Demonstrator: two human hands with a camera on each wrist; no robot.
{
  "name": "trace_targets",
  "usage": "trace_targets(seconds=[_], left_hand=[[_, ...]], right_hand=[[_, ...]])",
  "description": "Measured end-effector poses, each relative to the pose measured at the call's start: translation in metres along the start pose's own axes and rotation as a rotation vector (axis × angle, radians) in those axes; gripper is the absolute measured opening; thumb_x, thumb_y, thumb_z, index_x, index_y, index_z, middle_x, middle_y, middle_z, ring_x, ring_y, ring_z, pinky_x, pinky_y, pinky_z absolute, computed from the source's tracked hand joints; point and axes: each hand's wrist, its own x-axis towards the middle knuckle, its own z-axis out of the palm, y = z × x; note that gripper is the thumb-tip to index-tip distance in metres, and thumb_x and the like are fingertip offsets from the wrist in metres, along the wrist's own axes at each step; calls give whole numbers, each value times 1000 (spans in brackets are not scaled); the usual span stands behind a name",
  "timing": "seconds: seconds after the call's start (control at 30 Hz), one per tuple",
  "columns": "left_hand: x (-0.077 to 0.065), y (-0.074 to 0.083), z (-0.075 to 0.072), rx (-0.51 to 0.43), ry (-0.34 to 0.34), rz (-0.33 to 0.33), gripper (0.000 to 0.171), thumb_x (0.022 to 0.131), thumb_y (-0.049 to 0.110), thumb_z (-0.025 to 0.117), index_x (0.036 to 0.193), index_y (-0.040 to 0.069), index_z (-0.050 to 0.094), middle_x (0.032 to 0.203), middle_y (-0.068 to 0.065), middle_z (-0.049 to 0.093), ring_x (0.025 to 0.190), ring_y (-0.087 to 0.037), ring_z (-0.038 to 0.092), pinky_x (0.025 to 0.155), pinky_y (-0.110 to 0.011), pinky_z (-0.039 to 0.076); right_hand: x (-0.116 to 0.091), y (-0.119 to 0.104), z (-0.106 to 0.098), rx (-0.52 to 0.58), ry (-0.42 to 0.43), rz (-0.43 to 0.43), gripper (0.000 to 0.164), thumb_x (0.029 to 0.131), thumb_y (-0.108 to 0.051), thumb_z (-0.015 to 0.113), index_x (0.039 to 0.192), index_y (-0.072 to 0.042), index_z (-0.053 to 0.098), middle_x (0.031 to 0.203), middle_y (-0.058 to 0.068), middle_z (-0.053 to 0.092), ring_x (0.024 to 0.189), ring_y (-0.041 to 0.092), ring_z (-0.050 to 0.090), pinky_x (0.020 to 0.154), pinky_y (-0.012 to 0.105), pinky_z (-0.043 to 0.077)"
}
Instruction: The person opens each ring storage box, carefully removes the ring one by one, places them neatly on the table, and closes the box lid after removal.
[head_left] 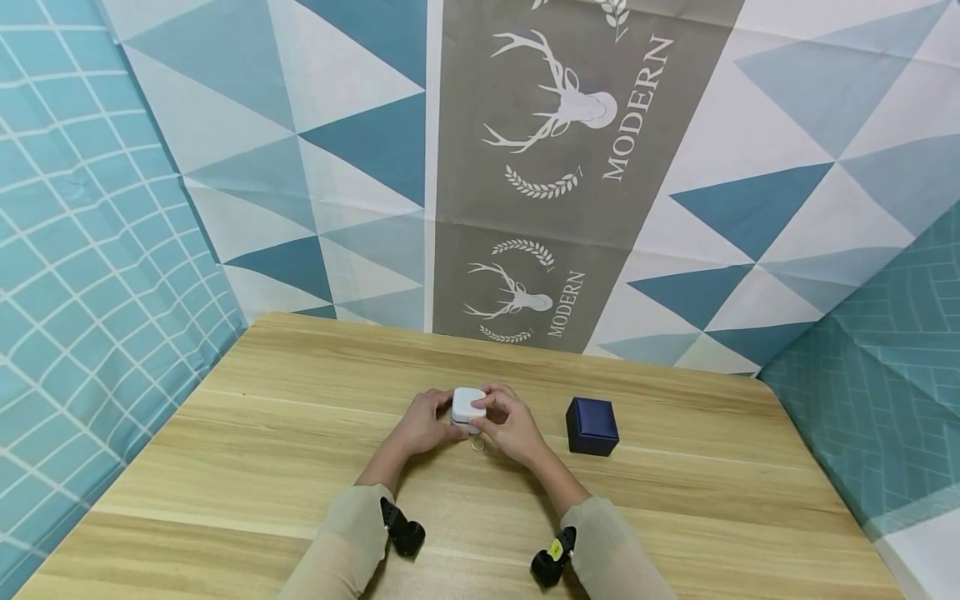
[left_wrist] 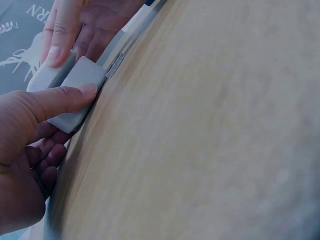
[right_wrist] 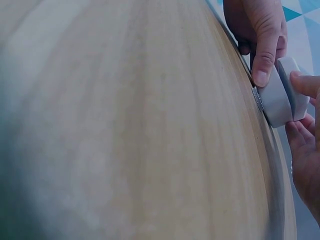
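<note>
A small white box (head_left: 467, 400) with rounded corners stands on the table between both hands, its lid slightly parted from its base. My left hand (head_left: 422, 427) holds the base (left_wrist: 80, 82), thumb across its near side and fingers behind. With thumb and fingers, my right hand (head_left: 516, 427) pinches the lid (right_wrist: 299, 102) from the right. A silver ring (left_wrist: 115, 65) with a sparkling, textured band lies on the table right in front of the box. The inside of the box is hidden.
To the right of the hands sits a dark blue box (head_left: 592, 426), closed, on the wooden table (head_left: 712, 517). A patterned cloth (head_left: 360, 167) hangs behind the table's back edge, and tiled-pattern cloth (head_left: 90, 233) covers the left side.
</note>
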Motion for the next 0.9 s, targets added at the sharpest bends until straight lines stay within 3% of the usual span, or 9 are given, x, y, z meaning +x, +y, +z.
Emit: trace_targets(seconds=[0.63,0.77,0.9], left_hand=[[-1,1,-1,1,-10,-5,66,71,18,81,129,-3,54,122,-17,58,120,-34,49,104,-49,37],[-1,1,-1,2,-9,0,66,71,18,81,128,-3,54,122,-17,58,120,-34,50,104,-49,37],[-1,1,-1,-2,-11,-8,67,71,18,81,129,-2,54,123,-17,58,121,-34,49,105,-49,37]], right_hand=[[-2,-4,0,-90,10,-19,21,80,3,68,100,9,64,125,27,50,119,37,50,98,42,46],[0,-1,1,-86,12,-10,21,80,3,68,100,8,65,126,26,50,119,36,50,99,39,45],[4,16,3,-72,35,-9,20,79,2,70,99,4,67,126,21,51,118,34,50,99,40,46]])
